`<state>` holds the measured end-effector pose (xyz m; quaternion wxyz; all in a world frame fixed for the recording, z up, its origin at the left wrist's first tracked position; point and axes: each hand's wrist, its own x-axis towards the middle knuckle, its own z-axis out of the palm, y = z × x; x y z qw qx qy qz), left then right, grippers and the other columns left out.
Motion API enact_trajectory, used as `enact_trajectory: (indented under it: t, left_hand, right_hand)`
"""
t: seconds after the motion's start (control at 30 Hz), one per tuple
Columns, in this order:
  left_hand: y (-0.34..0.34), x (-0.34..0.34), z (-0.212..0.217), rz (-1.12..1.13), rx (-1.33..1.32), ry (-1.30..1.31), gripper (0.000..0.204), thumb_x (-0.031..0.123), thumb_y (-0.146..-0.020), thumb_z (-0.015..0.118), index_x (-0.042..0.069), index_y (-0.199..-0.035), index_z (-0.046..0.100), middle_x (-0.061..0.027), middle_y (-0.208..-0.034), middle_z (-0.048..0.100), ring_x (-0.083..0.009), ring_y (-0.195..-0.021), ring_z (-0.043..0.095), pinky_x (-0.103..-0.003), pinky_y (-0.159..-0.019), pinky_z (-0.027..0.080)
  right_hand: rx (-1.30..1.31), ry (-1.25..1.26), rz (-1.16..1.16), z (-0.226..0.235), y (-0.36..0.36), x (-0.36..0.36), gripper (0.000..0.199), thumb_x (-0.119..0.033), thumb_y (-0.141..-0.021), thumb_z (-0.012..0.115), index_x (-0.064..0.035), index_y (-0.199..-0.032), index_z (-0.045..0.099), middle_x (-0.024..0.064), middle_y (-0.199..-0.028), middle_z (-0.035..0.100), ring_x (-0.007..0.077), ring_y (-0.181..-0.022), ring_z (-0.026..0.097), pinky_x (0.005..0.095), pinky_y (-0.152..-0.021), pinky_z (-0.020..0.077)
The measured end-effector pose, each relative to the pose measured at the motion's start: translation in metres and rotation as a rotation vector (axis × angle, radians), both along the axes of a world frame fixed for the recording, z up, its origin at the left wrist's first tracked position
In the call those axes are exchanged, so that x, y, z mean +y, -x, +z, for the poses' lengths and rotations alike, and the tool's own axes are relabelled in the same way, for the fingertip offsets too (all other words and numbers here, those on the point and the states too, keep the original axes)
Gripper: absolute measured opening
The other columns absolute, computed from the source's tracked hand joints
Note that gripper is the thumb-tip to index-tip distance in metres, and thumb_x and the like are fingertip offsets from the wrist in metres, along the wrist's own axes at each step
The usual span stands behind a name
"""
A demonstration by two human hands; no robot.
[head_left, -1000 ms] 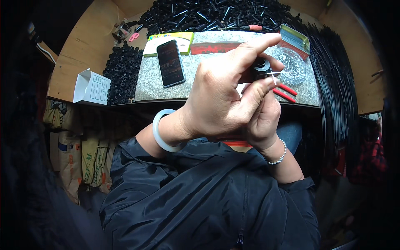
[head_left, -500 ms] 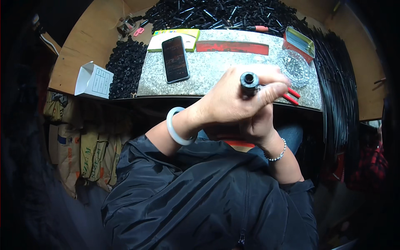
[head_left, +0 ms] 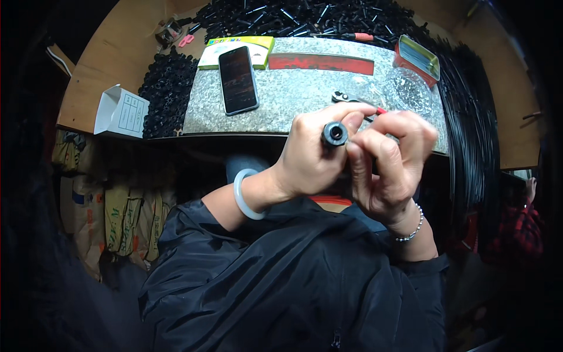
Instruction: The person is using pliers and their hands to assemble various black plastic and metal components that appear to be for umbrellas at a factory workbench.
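Observation:
My left hand (head_left: 311, 154), with a pale bangle on its wrist, is closed round a black tubular part (head_left: 335, 134). The round end of that part points up and shows a hole in its middle. Close by on the right, my right hand (head_left: 394, 164) has thumb and fingertips pinched together beside the tube's end. Whatever those fingertips hold, if anything, is too small to make out. Behind both hands lie pliers (head_left: 346, 97) with red handles, partly covered by my fingers.
On the speckled worktop rest a phone (head_left: 238, 80), a red strip (head_left: 321, 64), a clear plastic dish (head_left: 409, 91) and a tin (head_left: 417, 58). Black parts (head_left: 170, 91) heap up at left and back. Black rods (head_left: 478, 117) line the right. A white box (head_left: 122, 111) stands left.
My right hand has come out from beneath the left and moved right, beside it. My left hand has shifted left and nearer with the black part, and the pliers' head now shows.

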<state>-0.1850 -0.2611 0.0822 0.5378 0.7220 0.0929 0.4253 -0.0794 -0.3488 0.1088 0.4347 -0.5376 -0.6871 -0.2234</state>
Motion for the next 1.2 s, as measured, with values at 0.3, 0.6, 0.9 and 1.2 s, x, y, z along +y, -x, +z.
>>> enact_trajectory:
  t: [0.3, 0.6, 0.9, 1.2]
  left_hand:
    - [0.028, 0.020, 0.009, 0.145, 0.163, 0.203, 0.026, 0.017, -0.095, 0.046, -0.001, -0.095, 0.065, 0.0055, -0.050, 0.043, -0.0006, -0.047, 0.033, -0.021, -0.043, 0.025]
    - [0.024, 0.021, 0.009, 0.177, 0.098, 0.116, 0.024, 0.017, -0.094, 0.049, -0.002, -0.092, 0.064, -0.0007, -0.057, 0.050, -0.0037, -0.054, 0.040, -0.022, -0.049, 0.033]
    - [0.020, 0.030, -0.001, 0.269, 0.068, 0.138, 0.020, 0.012, -0.092, 0.050, -0.001, -0.090, 0.065, 0.0021, -0.054, 0.046, -0.0042, -0.052, 0.039, -0.024, -0.047, 0.032]
    - [0.014, 0.032, -0.003, 0.278, 0.028, 0.159, 0.019, 0.011, -0.092, 0.051, -0.001, -0.091, 0.066, 0.0015, -0.053, 0.047, -0.0040, -0.051, 0.039, -0.023, -0.047, 0.032]
  right_hand:
    - [-0.139, 0.540, -0.368, -0.104, -0.092, -0.012, 0.020, -0.017, -0.078, 0.065, -0.0041, -0.092, 0.056, 0.0116, -0.102, 0.054, 0.0285, -0.097, 0.050, 0.0384, -0.081, 0.0399]
    - [-0.158, 0.583, -0.373, -0.110, -0.097, -0.011, 0.019, -0.018, -0.082, 0.063, -0.0034, -0.091, 0.055, 0.0144, -0.096, 0.051, 0.0303, -0.090, 0.051, 0.0375, -0.077, 0.0414]
    - [-0.106, 0.419, -0.175, 0.012, -0.037, -0.039, 0.036, -0.008, -0.063, 0.076, -0.0087, -0.098, 0.066, 0.0085, -0.090, 0.049, 0.0184, -0.071, 0.055, 0.0269, -0.059, 0.0459]
    - [-0.483, 0.368, -0.313, 0.036, -0.030, -0.046, 0.035, -0.017, -0.066, 0.077, -0.0094, -0.099, 0.068, 0.0086, -0.099, 0.053, 0.0195, -0.077, 0.059, 0.0285, -0.065, 0.0507]
